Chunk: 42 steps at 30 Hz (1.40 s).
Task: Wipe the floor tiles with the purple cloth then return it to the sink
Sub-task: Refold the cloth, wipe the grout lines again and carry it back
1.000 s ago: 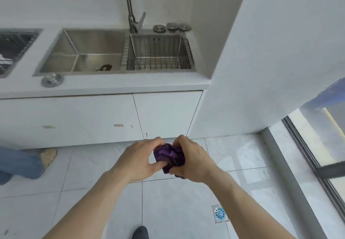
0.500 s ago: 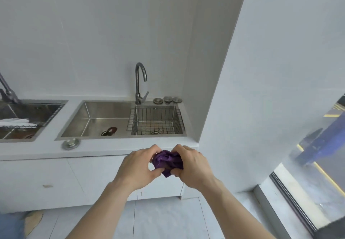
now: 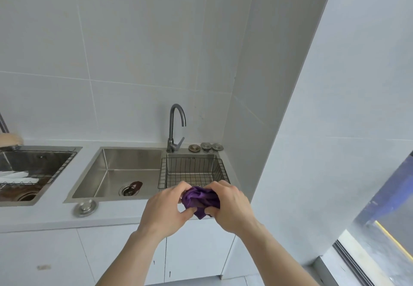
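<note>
The purple cloth [image 3: 200, 200] is bunched into a small wad between both hands. My left hand [image 3: 165, 211] grips its left side with thumb and fingers. My right hand [image 3: 232, 207] grips its right side. Both hold it in the air over the front edge of the white counter, just in front of the steel sink [image 3: 116, 171]. The sink's right part holds a wire basket [image 3: 194, 170]. A curved tap [image 3: 175, 127] stands behind the sink. Only a sliver of floor tiles [image 3: 223, 281] shows at the bottom.
A round drain plug [image 3: 85, 207] lies on the white counter [image 3: 44, 216]. Three metal stoppers [image 3: 205, 146] sit behind the basket. A second sink [image 3: 31, 174] with a rack is at far left. White cabinets [image 3: 196, 252] below, a wall right, a window [image 3: 384, 230] at lower right.
The view has tilted up from the floor to the sink and wall. Both hands have kept the bunched cloth and risen with it to counter height in front of the sink.
</note>
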Each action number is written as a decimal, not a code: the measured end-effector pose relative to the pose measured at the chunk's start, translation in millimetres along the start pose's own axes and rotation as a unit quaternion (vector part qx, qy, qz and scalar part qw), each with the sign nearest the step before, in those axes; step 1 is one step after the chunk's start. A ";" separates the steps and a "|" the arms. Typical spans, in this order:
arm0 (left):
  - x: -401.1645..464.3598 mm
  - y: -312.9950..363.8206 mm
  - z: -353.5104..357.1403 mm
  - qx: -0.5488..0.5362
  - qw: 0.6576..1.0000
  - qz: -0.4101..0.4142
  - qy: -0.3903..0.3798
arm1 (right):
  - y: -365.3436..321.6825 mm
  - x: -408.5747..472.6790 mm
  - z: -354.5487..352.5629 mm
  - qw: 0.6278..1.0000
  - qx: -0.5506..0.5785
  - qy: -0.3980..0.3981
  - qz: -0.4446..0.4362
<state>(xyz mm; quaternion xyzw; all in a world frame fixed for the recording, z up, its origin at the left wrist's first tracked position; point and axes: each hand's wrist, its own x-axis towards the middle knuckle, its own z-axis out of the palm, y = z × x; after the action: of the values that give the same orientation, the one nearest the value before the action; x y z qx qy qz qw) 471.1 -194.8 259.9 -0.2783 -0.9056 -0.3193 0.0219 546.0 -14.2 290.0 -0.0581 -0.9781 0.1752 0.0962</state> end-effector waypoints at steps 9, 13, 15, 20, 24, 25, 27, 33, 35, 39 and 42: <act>41.7 -45.3 12.4 -0.031 0.999 -0.025 -0.010 | 2.4 58.9 34.8 0.999 0.041 -0.024 0.012; 99.3 -81.2 43.7 -0.071 0.994 -0.076 -0.020 | 30.5 126.3 74.3 0.996 0.061 -0.057 0.022; 123.8 -95.2 61.2 -0.070 0.993 -0.090 -0.023 | 42.6 154.0 90.2 0.994 0.076 -0.073 0.020; 230.3 -129.9 109.4 -0.093 0.979 -0.175 -0.038 | 105.1 265.9 138.2 0.985 0.128 -0.106 0.039; 307.7 -149.0 148.2 -0.106 0.965 -0.235 -0.053 | 151.7 339.4 168.4 0.973 0.172 -0.136 0.073; 320.2 -152.8 154.7 -0.106 0.962 -0.245 -0.057 | 159.1 351.9 173.5 0.970 0.178 -0.144 0.085; 352.2 -165.9 173.7 -0.101 0.957 -0.266 -0.062 | 179.2 383.8 191.4 0.962 0.190 -0.160 0.109; 405.9 -203.1 208.8 -0.047 0.945 -0.311 -0.086 | 229.8 432.3 235.3 0.963 0.129 -0.177 0.157; 415.0 -213.2 215.2 -0.005 0.945 -0.313 -0.094 | 240.6 438.8 241.9 0.965 0.083 -0.192 0.159; 428.5 -224.7 226.6 0.091 0.948 -0.289 -0.101 | 254.3 448.5 248.6 0.973 0.002 -0.190 0.132; 428.7 -229.4 237.4 0.121 0.946 -0.274 -0.121 | 263.3 453.0 255.0 0.974 -0.003 -0.195 0.117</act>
<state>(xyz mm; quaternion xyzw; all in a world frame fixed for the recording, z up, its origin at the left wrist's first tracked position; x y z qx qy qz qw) 23.1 8.4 34.5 -0.0507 -0.9746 -0.1651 -0.1426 72.3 213.4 38.3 -0.1367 -0.9650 0.1903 -0.1181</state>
